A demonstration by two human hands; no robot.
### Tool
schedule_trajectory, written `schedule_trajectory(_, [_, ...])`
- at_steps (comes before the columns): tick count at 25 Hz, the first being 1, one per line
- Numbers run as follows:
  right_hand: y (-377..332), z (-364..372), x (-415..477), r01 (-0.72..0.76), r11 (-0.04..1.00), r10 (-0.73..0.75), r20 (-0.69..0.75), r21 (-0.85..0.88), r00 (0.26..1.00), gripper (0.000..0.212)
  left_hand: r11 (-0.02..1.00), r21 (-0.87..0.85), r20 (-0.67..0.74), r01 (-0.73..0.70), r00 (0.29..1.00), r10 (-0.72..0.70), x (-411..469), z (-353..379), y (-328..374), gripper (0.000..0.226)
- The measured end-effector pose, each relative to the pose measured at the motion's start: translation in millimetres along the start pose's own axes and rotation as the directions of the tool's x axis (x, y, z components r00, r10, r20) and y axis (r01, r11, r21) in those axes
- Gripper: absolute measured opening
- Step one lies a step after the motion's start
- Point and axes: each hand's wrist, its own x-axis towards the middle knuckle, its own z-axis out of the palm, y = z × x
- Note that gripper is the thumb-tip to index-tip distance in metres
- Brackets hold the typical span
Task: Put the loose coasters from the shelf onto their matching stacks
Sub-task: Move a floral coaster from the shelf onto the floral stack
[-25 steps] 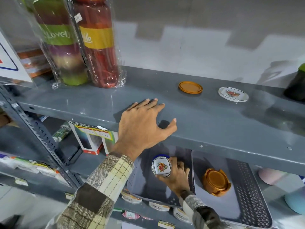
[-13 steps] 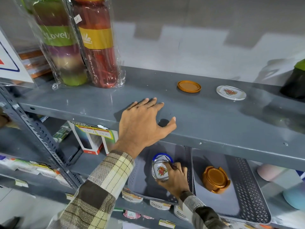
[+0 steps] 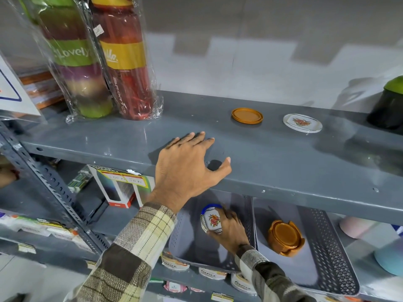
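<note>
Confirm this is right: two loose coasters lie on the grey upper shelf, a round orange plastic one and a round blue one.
Not quite. The head view shows the round orange plastic coaster beside a white floral one, not blue, on the grey upper shelf.

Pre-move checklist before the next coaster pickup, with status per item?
1. Right hand free to leave white floral coaster stack in grey perforated tray: not ok, fingers on it.
2. Left hand empty: ok, flat on grey metal shelf.
3. Loose round orange plastic coaster reachable: ok, nothing on it.
4. Loose round white floral coaster reachable: ok.
5. Orange coaster stack in its holder upright: ok.
6. Floral stack seated squarely: cannot tell.
</note>
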Motion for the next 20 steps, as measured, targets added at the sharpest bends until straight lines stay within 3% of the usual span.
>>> schedule_trajectory(11, [-0.1,-7.1,-0.1,0.033,0.999,-0.033,-0.073,-0.002,0.997,0.09,1.0,-0.008,0.0,0.004,1.0,-0.004,0.5,1.0,-1.2,0.074])
schedule_trajectory(15, [-14.8,-25.3,-21.2,0.125,0.992,-0.122,-0.209,-0.002,0.97,0.087,1.0,-0.002,0.003,0.0,1.0,0.0,0.9,0.3,-0.7,0.073])
schedule_trajectory(20, [-40.7,-71.7,-75.6,0.263,0.965,-0.251,-0.387,-0.023,0.887,0.069,1.0,-0.021,0.028,0.0,1.0,0.0,-1.7,-2.6,0.8,0.071])
